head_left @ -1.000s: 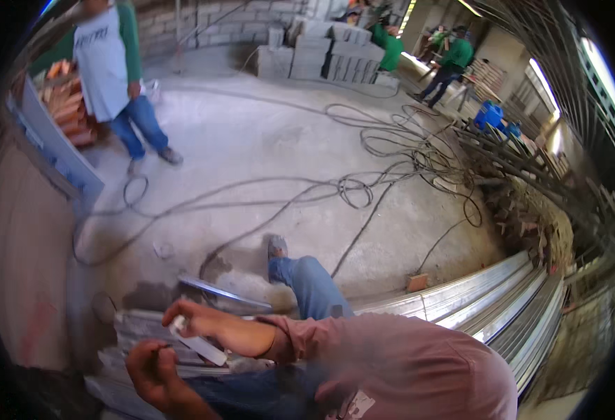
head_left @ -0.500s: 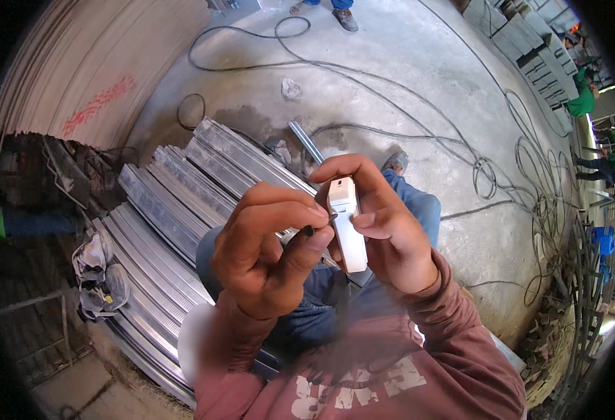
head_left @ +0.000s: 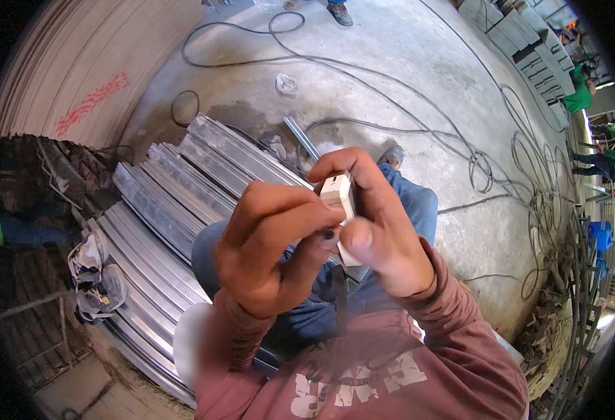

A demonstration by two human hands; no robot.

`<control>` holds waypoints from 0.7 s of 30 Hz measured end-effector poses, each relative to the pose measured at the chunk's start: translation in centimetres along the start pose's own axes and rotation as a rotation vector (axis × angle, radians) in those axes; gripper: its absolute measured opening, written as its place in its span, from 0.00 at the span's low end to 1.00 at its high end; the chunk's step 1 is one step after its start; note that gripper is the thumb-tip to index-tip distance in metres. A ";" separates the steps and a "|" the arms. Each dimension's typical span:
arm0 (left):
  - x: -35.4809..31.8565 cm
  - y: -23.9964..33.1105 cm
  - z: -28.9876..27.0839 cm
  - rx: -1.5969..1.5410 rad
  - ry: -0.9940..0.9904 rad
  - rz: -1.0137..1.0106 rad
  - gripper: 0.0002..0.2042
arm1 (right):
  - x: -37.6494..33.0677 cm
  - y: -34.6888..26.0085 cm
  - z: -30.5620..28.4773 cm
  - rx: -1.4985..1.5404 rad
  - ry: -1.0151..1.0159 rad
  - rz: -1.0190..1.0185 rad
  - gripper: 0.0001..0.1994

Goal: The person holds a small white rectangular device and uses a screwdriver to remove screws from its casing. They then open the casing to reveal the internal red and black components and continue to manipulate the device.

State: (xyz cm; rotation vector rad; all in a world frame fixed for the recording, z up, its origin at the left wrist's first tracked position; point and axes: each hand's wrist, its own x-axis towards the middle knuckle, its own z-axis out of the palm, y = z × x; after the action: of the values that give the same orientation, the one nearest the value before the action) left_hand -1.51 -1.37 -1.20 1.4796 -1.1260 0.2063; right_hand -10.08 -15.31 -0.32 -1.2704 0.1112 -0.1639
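My right hand (head_left: 384,238) is closed round a small white plastic case (head_left: 337,187), held upright in front of my body, with a dark slot in its top end. The right thumb lies across the case's front. Pressed against its left side, my left hand (head_left: 272,245) is closed in a pinch. A dark, thin, rod-like piece (head_left: 328,234) shows only as a dark spot between the left fingertips; its rest is hidden. Fingers cover most of the case's middle.
Long metal profiles (head_left: 160,245) lie stacked to my left, with a clear crumpled bag (head_left: 101,280) on them. A metal bar (head_left: 300,136) points away past my hands. Black cables (head_left: 405,105) loop over the concrete floor (head_left: 363,56). Another person's shoe (head_left: 339,14) shows at the far edge.
My left fingers have closed in against the case, and the dark piece is now mostly hidden. The right thumb has moved left across the front. The view has shifted slightly.
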 end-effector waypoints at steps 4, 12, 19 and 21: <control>-0.3 0.8 0.2 0.130 -0.001 0.087 0.11 | -0.3 0.0 0.2 -0.081 -0.008 0.003 0.31; -1.5 2.4 -0.7 0.261 -0.109 0.170 0.12 | -1.0 -0.3 0.6 -0.259 -0.032 -0.168 0.34; -2.1 3.6 -0.5 0.284 -0.056 0.190 0.15 | -1.3 -0.9 1.7 -0.338 -0.030 -0.240 0.35; -2.4 2.8 -0.2 0.301 -0.008 0.264 0.15 | -1.4 -0.8 1.6 -0.369 -0.033 -0.292 0.35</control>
State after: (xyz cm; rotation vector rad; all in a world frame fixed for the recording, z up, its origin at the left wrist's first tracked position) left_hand -4.67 0.51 -0.94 1.5894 -1.3397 0.5747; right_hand -11.18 -13.75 0.91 -1.6539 -0.0773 -0.3870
